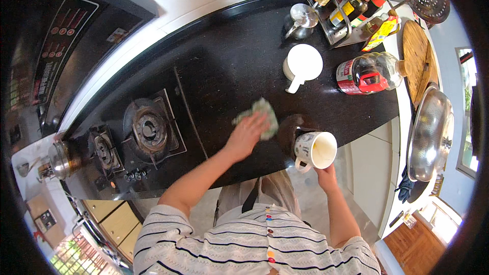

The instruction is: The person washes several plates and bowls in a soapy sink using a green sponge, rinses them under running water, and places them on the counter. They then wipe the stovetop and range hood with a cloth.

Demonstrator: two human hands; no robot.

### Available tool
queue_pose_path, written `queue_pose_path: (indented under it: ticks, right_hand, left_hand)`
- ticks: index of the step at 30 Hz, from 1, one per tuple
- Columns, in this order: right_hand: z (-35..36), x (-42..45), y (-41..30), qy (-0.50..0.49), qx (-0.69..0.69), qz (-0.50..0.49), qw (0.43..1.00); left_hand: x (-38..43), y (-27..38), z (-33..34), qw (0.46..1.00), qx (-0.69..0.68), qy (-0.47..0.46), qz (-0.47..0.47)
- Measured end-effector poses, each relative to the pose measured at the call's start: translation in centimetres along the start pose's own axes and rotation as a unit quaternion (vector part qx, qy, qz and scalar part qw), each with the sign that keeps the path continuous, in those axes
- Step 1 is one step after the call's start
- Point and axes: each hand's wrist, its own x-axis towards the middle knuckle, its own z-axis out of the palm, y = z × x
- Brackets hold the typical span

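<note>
My left hand presses a light green cloth onto the black countertop. The palm is down and part of the cloth lies under the fingers. At the front edge of the counter, my right hand holds a white mug with a printed pattern. Its mouth faces up towards me, and a yellowish patch shows inside. The fingers behind the mug are mostly hidden. Beyond both hands stands a white lidded cup, its handle towards me.
A gas hob with two burners is on the left. To the right are a large plastic bottle with a red label, a metal pot with a spout and a metal rack of sauce bottles. Farther right are a wooden board and a perforated steel basin.
</note>
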Motion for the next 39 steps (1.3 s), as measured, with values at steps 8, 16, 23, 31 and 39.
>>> queue_pose_path:
  ticks: [8,16,23,31,39]
  right_hand:
    - [-0.6,0.1,1.7,0.013,-0.008,0.029,0.999]
    - [0.4,0.0,3.4,0.045,0.007,-0.003,0.999]
    - [5.2,2.5,-1.4,-0.038,0.058,-0.025,0.997]
    - [12.5,9.8,-7.9,-0.078,0.098,-0.157,0.980]
    - [18.2,18.4,-15.2,-0.047,0.102,-0.200,0.973]
  left_hand:
    - [0.4,-5.1,-3.4,0.996,0.070,0.026,0.044]
    - [10.4,-21.2,-12.0,0.930,0.215,0.235,-0.181]
    - [0.8,-15.2,-6.0,0.887,0.242,0.216,-0.329]
    - [-12.3,0.7,1.3,0.955,0.092,0.087,-0.268]
    - [-11.9,-0.5,0.2,0.977,0.086,0.058,-0.186]
